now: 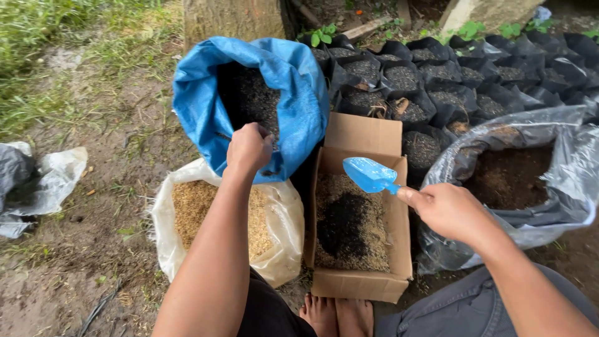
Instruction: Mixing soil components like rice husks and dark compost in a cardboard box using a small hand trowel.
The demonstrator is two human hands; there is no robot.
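Two bare hands are seen at work over sacks of soil and husk on the ground. The left hand (248,150) is closed on the lower rim of a blue woven plastic sack (293,93), whose mouth is held open; dark soil is visible inside it. The right hand (449,212) is wrapped around the handle of a small blue plastic scoop (369,174), fingers pressed together on it, and the scoop's empty bowl is held above the far end of an open brown cardboard box (362,284). Inside the box a pale husk layer is topped by a dark heap of soil. Just left of the box, touching it, a white plastic sack of yellow-brown rice husk (187,212) is set, partly under the blue sack. To the right of the box a clear grey plastic bag of brown soil (561,162) is placed. Behind these, rows of filled black plastic grow bags (449,81) are lined up. Bare feet (337,315) are seen below the box.
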